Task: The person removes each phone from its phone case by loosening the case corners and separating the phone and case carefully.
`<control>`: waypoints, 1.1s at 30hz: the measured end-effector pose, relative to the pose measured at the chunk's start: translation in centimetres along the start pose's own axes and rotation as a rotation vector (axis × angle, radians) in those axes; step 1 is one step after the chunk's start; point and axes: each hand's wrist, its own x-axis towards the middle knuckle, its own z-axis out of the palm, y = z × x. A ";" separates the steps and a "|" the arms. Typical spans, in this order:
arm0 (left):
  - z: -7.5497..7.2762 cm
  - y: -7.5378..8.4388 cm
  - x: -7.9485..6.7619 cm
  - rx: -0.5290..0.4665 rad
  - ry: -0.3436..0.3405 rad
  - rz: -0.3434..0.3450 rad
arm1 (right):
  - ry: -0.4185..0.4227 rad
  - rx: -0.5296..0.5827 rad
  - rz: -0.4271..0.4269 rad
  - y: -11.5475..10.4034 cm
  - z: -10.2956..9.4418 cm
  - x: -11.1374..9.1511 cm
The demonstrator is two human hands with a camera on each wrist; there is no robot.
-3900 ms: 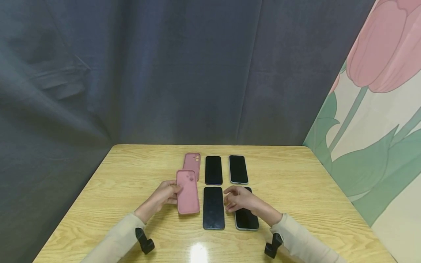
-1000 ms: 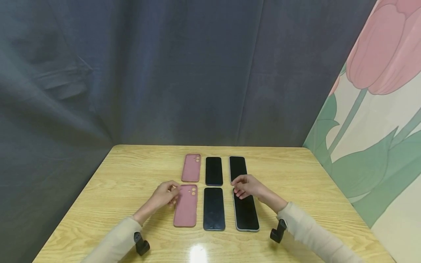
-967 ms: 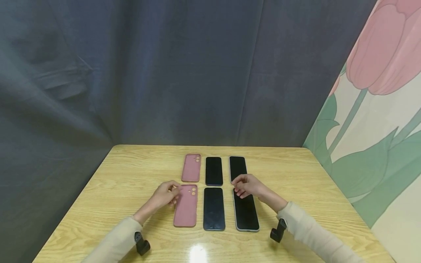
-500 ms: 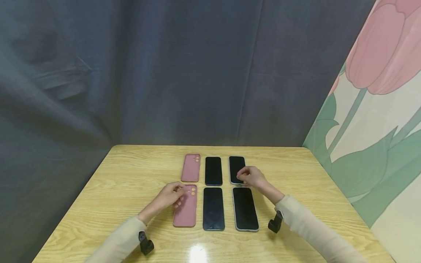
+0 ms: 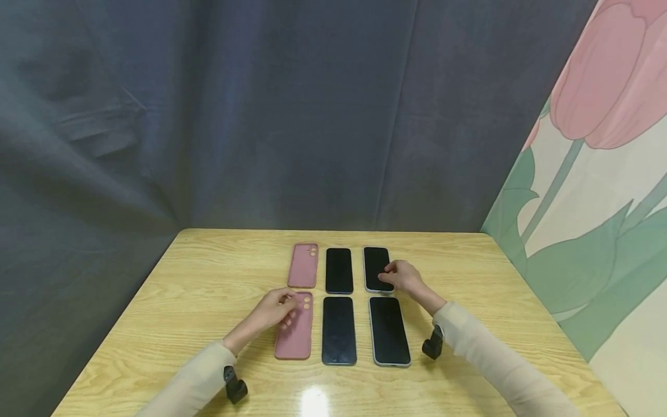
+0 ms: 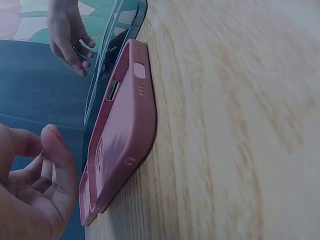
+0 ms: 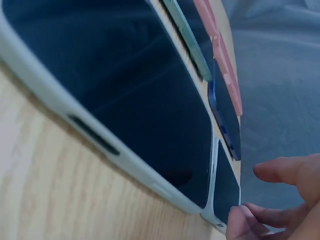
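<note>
My left hand [image 5: 278, 307] hovers with loosely bent fingers over the top of the near pink phone case [image 5: 293, 339], which lies hollow side up. In the left wrist view the fingers [image 6: 62, 155] stand apart from that case and hold nothing. My right hand [image 5: 405, 277] is over the lower right part of the far right smartphone [image 5: 375, 263], black screen up with a pale frame. Its fingertips [image 7: 239, 220] overlap that phone's edge in the right wrist view, and nothing is held. A second pink phone case [image 5: 303, 265] lies behind the near one.
Two dark-framed smartphones, a far one [image 5: 339, 271] and a near one [image 5: 339, 331], lie in the middle column. Another pale-framed smartphone [image 5: 389, 332] is at the near right. The wooden table [image 5: 219, 260] ends at a dark curtain [image 5: 292, 116].
The pink case my left hand held up earlier now lies flat below the other one, let go. My right hand has moved back from the near right phone to the far right phone.
</note>
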 end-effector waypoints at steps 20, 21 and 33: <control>1.3 0.9 0.6 -0.025 -0.047 0.023 | 0.024 -0.172 0.099 0.3 1.3 2.3; 1.4 1.0 0.6 -0.025 -0.048 0.025 | 0.028 -0.174 0.106 0.3 1.4 2.3; 1.9 0.9 0.8 -0.010 -0.039 0.040 | 0.006 -0.297 0.128 -0.2 2.0 3.2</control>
